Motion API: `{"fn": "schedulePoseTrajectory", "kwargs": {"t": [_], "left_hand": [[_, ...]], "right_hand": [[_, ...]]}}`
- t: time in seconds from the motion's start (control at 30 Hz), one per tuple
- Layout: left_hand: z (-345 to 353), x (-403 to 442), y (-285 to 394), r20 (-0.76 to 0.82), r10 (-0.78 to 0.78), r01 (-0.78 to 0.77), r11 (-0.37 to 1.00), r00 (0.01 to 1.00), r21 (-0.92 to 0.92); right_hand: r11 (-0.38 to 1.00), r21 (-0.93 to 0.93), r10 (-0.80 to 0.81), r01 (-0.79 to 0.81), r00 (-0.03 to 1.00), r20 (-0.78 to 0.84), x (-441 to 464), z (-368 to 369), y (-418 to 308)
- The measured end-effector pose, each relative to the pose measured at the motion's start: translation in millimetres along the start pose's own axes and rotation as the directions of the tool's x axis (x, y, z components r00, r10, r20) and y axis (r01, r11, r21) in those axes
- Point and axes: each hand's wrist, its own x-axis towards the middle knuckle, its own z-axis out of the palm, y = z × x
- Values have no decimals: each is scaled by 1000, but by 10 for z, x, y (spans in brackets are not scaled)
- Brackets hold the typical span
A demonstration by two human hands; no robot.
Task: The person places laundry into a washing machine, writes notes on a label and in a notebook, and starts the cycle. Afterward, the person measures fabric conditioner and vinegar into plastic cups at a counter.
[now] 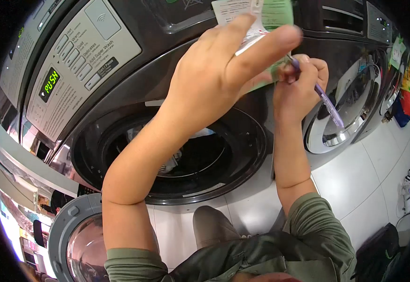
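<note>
My left hand (209,70) is raised in front of the dark washing machine, slightly blurred. Its fingers and thumb are around a small bundle of paper slips, a white slip (228,10) with print and a green slip (278,14). Part of the bundle is hidden behind the fingers. Close by on the right, my right hand (299,91) is closed around a slim purple pen (328,105). One end of the pen points up at the slips, the other slants down to the right.
Below my arms, the washing machine's round opening (205,155) shows some cloth inside. Its control panel (73,66) with a lit green display is at upper left. The round door (76,239) hangs at lower left. Another machine's door (343,108) stands right, above white floor tiles (360,164).
</note>
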Motion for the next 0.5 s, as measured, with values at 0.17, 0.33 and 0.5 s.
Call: {"fn": "schedulePoseTrajectory", "kwargs": {"t": [0.17, 0.33, 0.5], "left_hand": [[-130, -161, 50, 220, 92, -93, 996, 971, -6], [-212, -170, 144, 412, -50, -84, 950, 910, 301], [-308, -222, 95, 465, -102, -94, 920, 880, 380]], "right_hand": [[999, -5, -36, 36, 999, 11, -112, -268, -267], [966, -167, -168, 196, 972, 166, -161, -222, -353], [934, -159, -242, 319, 895, 376, -266, -32, -140]]}}
